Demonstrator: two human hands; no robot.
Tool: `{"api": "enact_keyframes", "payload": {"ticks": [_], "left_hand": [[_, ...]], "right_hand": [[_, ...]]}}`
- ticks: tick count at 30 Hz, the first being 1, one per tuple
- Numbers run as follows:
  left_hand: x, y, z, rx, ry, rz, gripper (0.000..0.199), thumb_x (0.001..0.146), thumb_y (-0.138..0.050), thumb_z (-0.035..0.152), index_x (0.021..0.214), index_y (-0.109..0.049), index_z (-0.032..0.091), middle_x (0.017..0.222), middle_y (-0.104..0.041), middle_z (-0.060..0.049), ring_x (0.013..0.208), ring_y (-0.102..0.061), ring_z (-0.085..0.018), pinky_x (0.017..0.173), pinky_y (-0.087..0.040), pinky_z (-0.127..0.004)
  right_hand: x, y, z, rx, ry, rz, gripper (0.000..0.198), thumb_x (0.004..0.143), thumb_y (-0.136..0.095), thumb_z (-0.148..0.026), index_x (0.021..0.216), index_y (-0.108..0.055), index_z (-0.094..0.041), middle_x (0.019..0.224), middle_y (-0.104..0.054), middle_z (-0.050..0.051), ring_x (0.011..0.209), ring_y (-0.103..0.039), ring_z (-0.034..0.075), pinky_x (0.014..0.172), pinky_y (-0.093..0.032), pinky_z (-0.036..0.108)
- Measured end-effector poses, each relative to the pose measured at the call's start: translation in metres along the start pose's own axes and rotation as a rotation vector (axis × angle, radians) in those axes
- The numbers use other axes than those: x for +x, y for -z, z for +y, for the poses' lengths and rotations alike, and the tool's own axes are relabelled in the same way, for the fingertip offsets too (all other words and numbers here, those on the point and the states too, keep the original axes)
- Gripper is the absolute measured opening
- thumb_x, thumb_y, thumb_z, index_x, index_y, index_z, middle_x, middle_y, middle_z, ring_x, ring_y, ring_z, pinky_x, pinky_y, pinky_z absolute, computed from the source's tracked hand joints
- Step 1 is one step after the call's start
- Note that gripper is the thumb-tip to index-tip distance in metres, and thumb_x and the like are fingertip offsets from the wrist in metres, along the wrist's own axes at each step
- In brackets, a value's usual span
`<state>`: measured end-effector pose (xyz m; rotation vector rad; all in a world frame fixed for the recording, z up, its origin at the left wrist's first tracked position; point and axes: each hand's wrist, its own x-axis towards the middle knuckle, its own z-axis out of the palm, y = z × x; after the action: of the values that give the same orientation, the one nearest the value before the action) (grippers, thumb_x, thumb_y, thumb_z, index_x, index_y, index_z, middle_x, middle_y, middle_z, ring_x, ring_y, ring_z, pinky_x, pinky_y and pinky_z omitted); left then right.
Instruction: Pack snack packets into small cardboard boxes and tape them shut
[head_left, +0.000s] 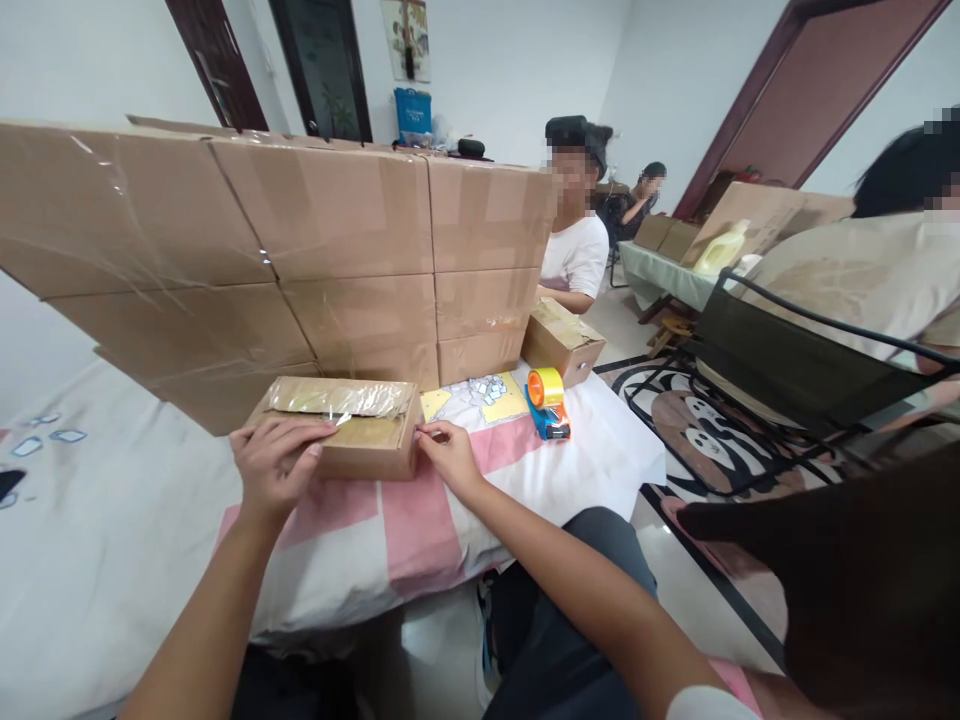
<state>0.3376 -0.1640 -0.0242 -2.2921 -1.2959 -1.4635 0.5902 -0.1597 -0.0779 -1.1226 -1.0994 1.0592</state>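
A small cardboard box (367, 432) lies on the cloth-covered table in front of me, clear tape shining along its top and a dark slit between the flaps. Across its top left part rests my left hand (281, 455), fingers stretched out and touching the cardboard. My right hand (448, 447) is at the box's right end, thumb and fingertips pinched together against the edge; what they pinch is too small to make out. To the right of that hand is a blue tape dispenser (538, 418) with a yellow-orange roll of tape (545, 387).
Behind the box rises a tall stack of taped cartons (352, 215). Another carton (566, 340) stands at the table's far right. A person in a white shirt (581, 250) sits beyond it. On the right are a dark chair (810, 370) and another seated person (862, 270).
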Motion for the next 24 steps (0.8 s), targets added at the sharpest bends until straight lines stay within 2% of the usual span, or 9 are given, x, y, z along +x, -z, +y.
{"api": "enact_keyframes", "payload": {"ticks": [2,5,11,16,20,22,24], "left_hand": [[0.001,0.001,0.000,-0.022,0.036,-0.014,0.027,0.096,-0.054,0.039,0.091,-0.079,0.028,0.094,-0.082,-0.004,0.092,-0.071,-0.030,0.095,-0.032,-0.050],[0.003,0.002,0.002,-0.027,0.077,-0.041,0.031,0.096,-0.053,0.043,0.093,-0.080,0.028,0.096,-0.082,-0.005,0.095,-0.071,-0.030,0.097,-0.032,-0.050],[0.006,0.003,0.004,-0.038,0.102,-0.048,0.031,0.094,-0.054,0.046,0.090,-0.080,0.029,0.095,-0.082,-0.004,0.094,-0.071,-0.030,0.097,-0.032,-0.051],[0.009,0.005,0.004,-0.059,0.128,-0.085,0.031,0.092,-0.054,0.047,0.088,-0.080,0.029,0.096,-0.082,-0.004,0.093,-0.070,-0.029,0.098,-0.032,-0.051],[0.009,0.005,0.003,-0.071,0.118,-0.077,0.030,0.093,-0.055,0.045,0.089,-0.080,0.028,0.095,-0.082,-0.004,0.094,-0.070,-0.029,0.098,-0.032,-0.052],[0.007,0.005,0.003,-0.092,0.099,-0.087,0.028,0.094,-0.055,0.043,0.090,-0.079,0.029,0.095,-0.082,-0.004,0.095,-0.071,-0.029,0.100,-0.033,-0.052],[0.003,0.005,0.003,-0.080,0.078,-0.028,0.025,0.095,-0.056,0.040,0.091,-0.078,0.029,0.101,-0.081,-0.005,0.102,-0.069,-0.030,0.104,-0.034,-0.053]], "right_hand": [[0.001,-0.001,-0.001,0.005,-0.027,0.003,0.025,0.069,-0.076,-0.040,0.084,-0.076,-0.020,0.087,-0.077,0.005,0.076,-0.067,0.019,0.076,-0.056,0.033],[0.006,0.000,0.000,0.011,-0.049,0.023,0.028,0.068,-0.077,-0.039,0.087,-0.073,-0.019,0.091,-0.078,0.004,0.081,-0.069,0.018,0.080,-0.057,0.033],[-0.003,0.002,0.004,-0.024,-0.036,0.063,0.028,0.074,-0.074,-0.040,0.093,-0.076,-0.019,0.098,-0.078,0.006,0.081,-0.068,0.020,0.084,-0.058,0.038],[-0.013,-0.002,0.005,-0.031,0.001,0.018,0.024,0.077,-0.075,-0.037,0.092,-0.082,-0.021,0.106,-0.078,0.008,0.101,-0.071,0.026,0.094,-0.058,0.040],[-0.011,-0.001,0.006,-0.055,0.006,0.002,0.023,0.077,-0.075,-0.036,0.093,-0.083,-0.021,0.109,-0.076,0.009,0.104,-0.071,0.026,0.097,-0.057,0.041],[-0.009,0.001,0.006,-0.077,0.013,0.004,0.022,0.075,-0.076,-0.034,0.092,-0.082,-0.020,0.116,-0.073,0.010,0.110,-0.070,0.027,0.100,-0.056,0.041],[-0.007,0.005,0.005,-0.097,0.027,0.003,0.030,0.071,-0.079,-0.032,0.098,-0.080,-0.020,0.132,-0.067,0.012,0.124,-0.064,0.029,0.105,-0.053,0.042]]}}
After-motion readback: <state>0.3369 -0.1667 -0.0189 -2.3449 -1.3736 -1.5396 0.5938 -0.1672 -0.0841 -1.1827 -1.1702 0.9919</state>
